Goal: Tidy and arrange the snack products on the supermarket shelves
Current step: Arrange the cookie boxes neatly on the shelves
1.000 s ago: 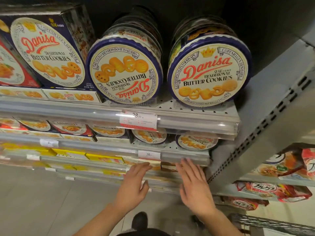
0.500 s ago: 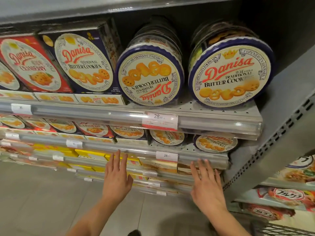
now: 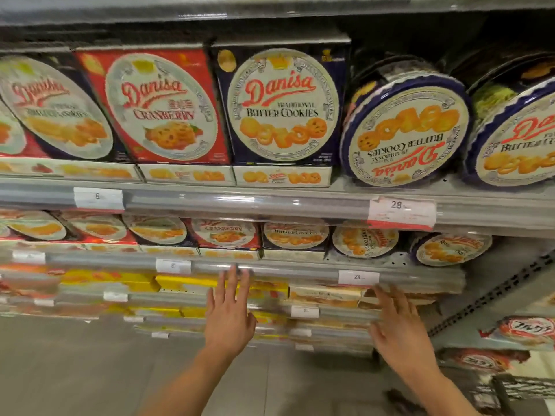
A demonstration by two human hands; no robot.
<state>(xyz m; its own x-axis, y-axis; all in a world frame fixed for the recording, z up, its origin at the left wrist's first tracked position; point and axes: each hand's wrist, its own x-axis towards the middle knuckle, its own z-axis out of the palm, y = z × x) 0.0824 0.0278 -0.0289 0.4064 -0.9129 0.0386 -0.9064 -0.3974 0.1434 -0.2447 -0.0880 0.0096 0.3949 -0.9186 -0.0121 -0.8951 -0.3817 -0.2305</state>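
both of my hands are raised in the lower middle of the frame, palms toward the shelves, holding nothing. my left hand (image 3: pixel 229 318) has its fingers straight and close together, the tips reaching up to the clear rail of the second shelf (image 3: pixel 270 270), in front of the yellow boxes (image 3: pixel 186 282) stacked on the shelf below; whether the tips touch the rail i cannot tell through the blur. my right hand (image 3: pixel 401 328) sits lower right of it, fingers spread and relaxed, in front of the pale flat boxes (image 3: pixel 326 294) just under a price tag reading 28 (image 3: pixel 359 277).

across the upper half of the frame the top shelf carries the cookies. a red cranberry box (image 3: pixel 159 106) stands upright at upper left, with a blue butter cookies box (image 3: pixel 282 103) just beside it on the right. right of that, a round blue tin (image 3: pixel 405 136) stands on its edge with its label upside down, and another round tin (image 3: pixel 516 139) at the right edge reads upright, cut off by the frame. a larger red and white price tag (image 3: pixel 401 213) hangs on the rail below the upside-down tin.

on the second shelf, smaller boxes and tins of the same cookies sit in a row, half hidden by the rail above.
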